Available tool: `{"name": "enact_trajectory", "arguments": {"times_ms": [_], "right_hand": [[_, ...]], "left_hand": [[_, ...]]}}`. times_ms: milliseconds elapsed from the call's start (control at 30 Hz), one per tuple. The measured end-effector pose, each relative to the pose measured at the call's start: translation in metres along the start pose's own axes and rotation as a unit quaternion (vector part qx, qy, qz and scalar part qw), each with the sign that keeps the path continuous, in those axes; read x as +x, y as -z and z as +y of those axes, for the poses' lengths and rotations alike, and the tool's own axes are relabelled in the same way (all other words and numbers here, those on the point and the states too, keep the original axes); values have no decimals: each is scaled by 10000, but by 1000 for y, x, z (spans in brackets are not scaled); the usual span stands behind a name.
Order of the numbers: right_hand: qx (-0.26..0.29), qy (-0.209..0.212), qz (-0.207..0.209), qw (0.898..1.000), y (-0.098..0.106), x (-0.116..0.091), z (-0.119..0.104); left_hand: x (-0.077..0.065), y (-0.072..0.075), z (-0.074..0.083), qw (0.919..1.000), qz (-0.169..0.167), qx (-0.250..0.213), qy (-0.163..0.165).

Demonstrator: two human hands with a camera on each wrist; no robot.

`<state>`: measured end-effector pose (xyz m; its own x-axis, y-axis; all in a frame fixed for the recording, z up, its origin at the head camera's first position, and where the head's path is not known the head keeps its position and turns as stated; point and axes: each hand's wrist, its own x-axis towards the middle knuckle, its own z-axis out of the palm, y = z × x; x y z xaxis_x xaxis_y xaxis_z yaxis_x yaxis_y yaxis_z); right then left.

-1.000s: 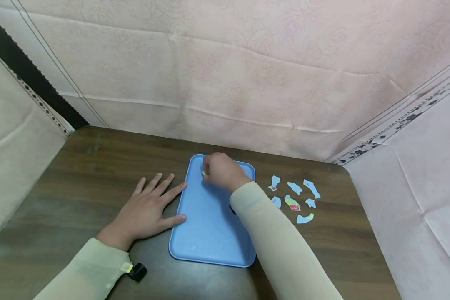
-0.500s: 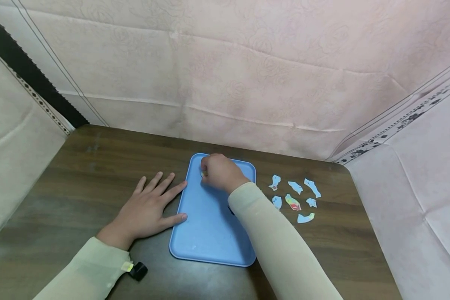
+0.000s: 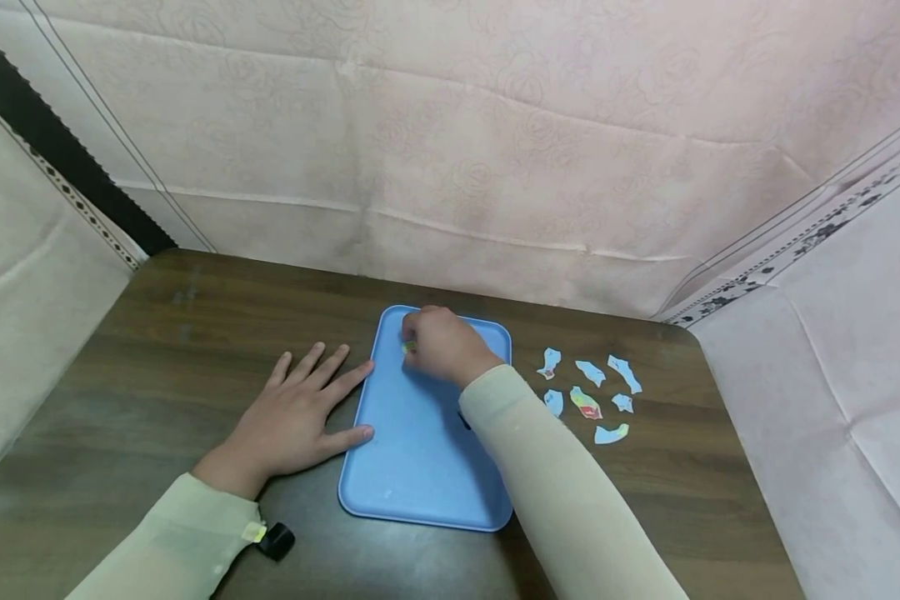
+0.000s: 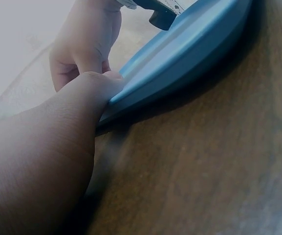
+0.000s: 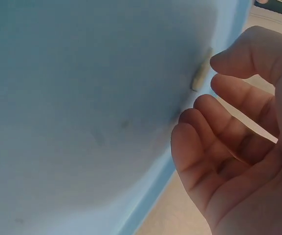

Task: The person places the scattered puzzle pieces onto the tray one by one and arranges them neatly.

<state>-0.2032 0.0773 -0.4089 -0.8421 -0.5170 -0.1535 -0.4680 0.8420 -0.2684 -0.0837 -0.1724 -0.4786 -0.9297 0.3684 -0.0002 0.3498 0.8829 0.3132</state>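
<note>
On the blue tray (image 3: pixel 420 467) my right hand (image 3: pixel 450 343) reaches to the upper left part, its fingers bent downward. A small, thin coloured piece (image 5: pixel 203 71) lies by the tray's rim, close to the thumb and index fingertips. Those two fingertips stand apart, and whether they touch the piece I cannot tell. My left hand (image 3: pixel 292 417) lies flat with fingers spread, its thumb and index fingertips on the tray's left edge. To the right of the tray lie several irregular flat pieces, light blue, one piece (image 3: pixel 586 403) with red and yellow print.
The tray rests on a dark wooden table (image 3: pixel 195 350). Pale patterned cloth (image 3: pixel 450 167) hangs behind it and at both sides. My right sleeve (image 3: pixel 562 475) crosses the tray's right edge, close to the loose pieces.
My right hand stays at the tray's upper left with only slight shifts, and more of the small coloured piece's print shows beside its fingers. The left hand has not moved.
</note>
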Motion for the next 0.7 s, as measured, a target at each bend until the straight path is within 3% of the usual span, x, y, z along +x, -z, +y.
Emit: {"name": "enact_trajectory", "arguments": {"times_ms": [267, 500, 700], "right_hand": [[411, -102, 462, 9980, 12, -19, 10], [877, -244, 968, 9911, 30, -50, 24], [954, -489, 1303, 9857, 41, -79, 39]], "left_hand": [[1, -1, 0, 10000, -37, -9, -26], [2, -3, -2, 10000, -33, 7, 9], [2, -3, -2, 10000, -34, -35, -7]]}}
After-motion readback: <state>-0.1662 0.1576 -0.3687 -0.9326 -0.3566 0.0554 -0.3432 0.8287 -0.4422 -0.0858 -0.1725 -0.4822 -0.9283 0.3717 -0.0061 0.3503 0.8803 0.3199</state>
